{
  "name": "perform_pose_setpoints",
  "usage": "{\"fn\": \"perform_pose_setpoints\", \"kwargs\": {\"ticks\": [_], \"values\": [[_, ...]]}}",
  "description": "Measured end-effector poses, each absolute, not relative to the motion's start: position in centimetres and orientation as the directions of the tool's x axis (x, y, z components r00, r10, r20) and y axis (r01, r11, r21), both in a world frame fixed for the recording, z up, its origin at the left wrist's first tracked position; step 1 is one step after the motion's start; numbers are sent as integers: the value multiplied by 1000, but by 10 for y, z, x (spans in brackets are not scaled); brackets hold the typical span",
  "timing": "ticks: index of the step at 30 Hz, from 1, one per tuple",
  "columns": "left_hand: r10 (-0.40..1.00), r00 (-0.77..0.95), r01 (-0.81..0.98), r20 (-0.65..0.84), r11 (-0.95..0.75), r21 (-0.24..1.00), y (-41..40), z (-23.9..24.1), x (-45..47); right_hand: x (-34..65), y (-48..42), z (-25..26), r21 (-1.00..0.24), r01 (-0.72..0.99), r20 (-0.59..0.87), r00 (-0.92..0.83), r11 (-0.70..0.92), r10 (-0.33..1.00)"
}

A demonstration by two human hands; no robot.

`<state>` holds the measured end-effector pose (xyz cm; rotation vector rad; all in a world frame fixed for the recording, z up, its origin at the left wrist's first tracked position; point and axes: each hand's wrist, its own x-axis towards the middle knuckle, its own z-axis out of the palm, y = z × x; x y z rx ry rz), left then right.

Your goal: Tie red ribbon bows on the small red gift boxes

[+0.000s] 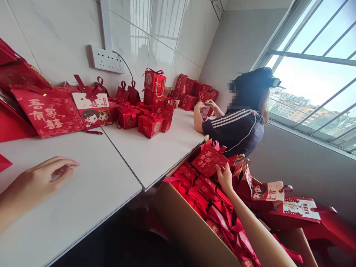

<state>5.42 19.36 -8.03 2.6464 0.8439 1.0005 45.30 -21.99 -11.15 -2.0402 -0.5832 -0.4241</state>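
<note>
My right hand [225, 177] pinches the lower right edge of a red gift box [209, 162] with gold lettering and ribbon loops at its top. That gift box is over the far end of a cardboard box [191, 231], which is filled with several red gift boxes [210, 204] tied with ribbon. My left hand [46, 176] is over the white table [83, 207] at the left, fingers loosely curved and thumb slightly apart, with nothing in it. Nearest to it is the corner of a red item [4, 162] at the left edge.
Red gift bags [52, 111] and ribboned boxes [150, 125] line the wall. A co-worker [236, 115] sits at the far table end, handling a small box, near stacked red boxes [191, 92]. More gift boxes [297, 207] lie right of the carton. A power strip [107, 59] is on the wall.
</note>
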Motion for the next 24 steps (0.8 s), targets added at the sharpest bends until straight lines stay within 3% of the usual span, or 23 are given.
{"fn": "perform_pose_setpoints", "kwargs": {"ticks": [9,18,24], "values": [[675,611,524,413,-736,428,173,-49,57,460,-192,-126,-642,600,479,800,-478,360],[659,618,477,429,-748,462,170,-46,59,459,-183,-135,-632,542,422,840,-553,341],[621,651,392,437,-768,506,177,-57,59,453,-174,-130,-585,564,469,821,-583,325]]}}
